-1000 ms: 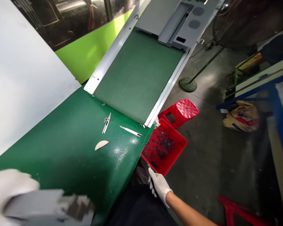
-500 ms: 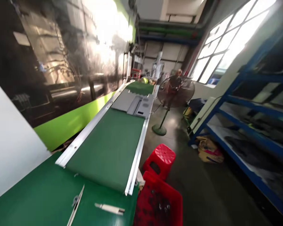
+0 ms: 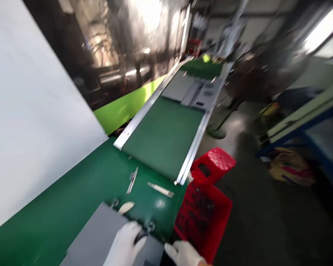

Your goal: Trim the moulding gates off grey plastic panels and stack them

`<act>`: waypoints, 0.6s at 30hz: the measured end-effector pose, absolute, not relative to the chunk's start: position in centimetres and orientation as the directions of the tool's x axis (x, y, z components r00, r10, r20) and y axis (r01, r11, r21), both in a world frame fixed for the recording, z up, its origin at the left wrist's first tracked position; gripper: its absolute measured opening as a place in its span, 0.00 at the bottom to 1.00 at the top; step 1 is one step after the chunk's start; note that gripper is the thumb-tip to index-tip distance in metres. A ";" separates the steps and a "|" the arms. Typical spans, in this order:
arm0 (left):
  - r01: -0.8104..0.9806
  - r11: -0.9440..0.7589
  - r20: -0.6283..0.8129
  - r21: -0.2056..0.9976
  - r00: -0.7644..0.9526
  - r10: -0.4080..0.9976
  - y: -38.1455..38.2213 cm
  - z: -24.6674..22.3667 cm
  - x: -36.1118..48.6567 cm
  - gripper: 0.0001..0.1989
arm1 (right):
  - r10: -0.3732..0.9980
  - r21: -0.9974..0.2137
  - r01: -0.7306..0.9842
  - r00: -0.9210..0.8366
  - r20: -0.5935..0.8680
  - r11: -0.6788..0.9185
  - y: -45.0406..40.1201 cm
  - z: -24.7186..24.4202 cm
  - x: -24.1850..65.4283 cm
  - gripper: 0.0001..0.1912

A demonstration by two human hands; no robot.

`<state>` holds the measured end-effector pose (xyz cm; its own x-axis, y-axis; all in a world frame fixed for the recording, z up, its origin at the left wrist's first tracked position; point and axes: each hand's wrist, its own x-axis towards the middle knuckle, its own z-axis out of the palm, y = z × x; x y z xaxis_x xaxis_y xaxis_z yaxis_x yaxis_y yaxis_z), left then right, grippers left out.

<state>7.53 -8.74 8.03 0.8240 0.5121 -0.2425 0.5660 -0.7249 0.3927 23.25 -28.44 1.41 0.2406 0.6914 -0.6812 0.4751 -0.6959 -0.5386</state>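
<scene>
A grey plastic panel (image 3: pixel 100 236) lies on the green table at the bottom of the view, partly cut off by the frame. Across its upper part rests my left hand (image 3: pixel 124 244) in a white glove, thumb and forefinger curled around a small dark thing, blurred. My right hand (image 3: pixel 184 253), also gloved, is at the panel's right edge with its fingers bent; blur hides whether it grips. Just beyond the panel lie a pale flat oval piece (image 3: pixel 126 207), tweezers (image 3: pixel 132 181) and a white-handled craft knife (image 3: pixel 161 189).
A green conveyor belt (image 3: pixel 166 129) with metal rails runs away from the table, bearing another grey panel (image 3: pixel 177 87). Right of the table stand a red bin (image 3: pixel 222 210) with dark scraps and a red stool (image 3: pixel 219 159). A white board (image 3: pixel 44 111) rises at left; a fan stands farther off.
My view has swung down and to the left, so the belt and tools sit farther right and higher. Both hands and the near grey panel have come into view.
</scene>
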 end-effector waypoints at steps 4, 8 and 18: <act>0.586 -0.739 -0.393 0.332 0.798 0.456 -10.0 6.5 6.1 0.18 | 0.717 -0.553 0.530 0.163 -0.677 -0.643 -30.0 1.1 22.6 0.33; 0.600 -0.714 -0.603 0.362 0.734 0.312 -8.0 4.6 8.9 0.26 | 0.722 -0.548 0.559 0.141 -0.677 -0.623 -29.8 1.6 23.9 0.32; 0.747 -0.470 -0.802 0.470 0.584 0.126 -5.9 2.3 10.5 0.22 | 0.770 -0.494 0.759 0.015 -0.638 -0.424 -25.2 1.9 24.1 0.34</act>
